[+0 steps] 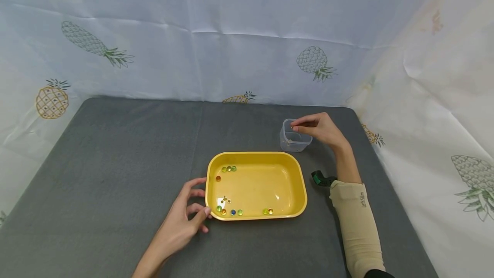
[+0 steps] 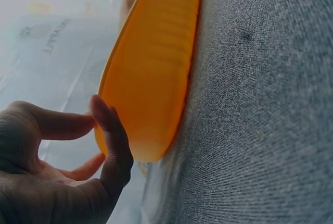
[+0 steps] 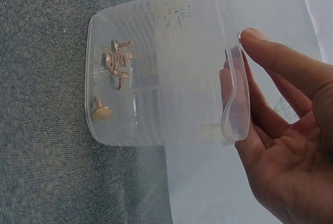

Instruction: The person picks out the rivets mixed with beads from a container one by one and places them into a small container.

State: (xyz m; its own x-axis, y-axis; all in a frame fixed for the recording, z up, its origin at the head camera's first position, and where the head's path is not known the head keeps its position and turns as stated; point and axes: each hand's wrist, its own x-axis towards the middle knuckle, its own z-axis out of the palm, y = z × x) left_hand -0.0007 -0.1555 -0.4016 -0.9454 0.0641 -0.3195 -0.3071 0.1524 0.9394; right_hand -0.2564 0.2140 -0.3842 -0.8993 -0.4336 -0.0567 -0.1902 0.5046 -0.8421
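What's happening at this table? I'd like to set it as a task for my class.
A person's left hand holds the left edge of a yellow tray, where colored marbles and a few tiny metallic pieces lie. The right hand is at the mouth of a clear container, pinching a small copper-colored piece. Several metallic fasteners already lie in the container, which stands beyond the tray.

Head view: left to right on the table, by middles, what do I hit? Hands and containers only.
Left hand → yellow tray → clear tub → right hand.
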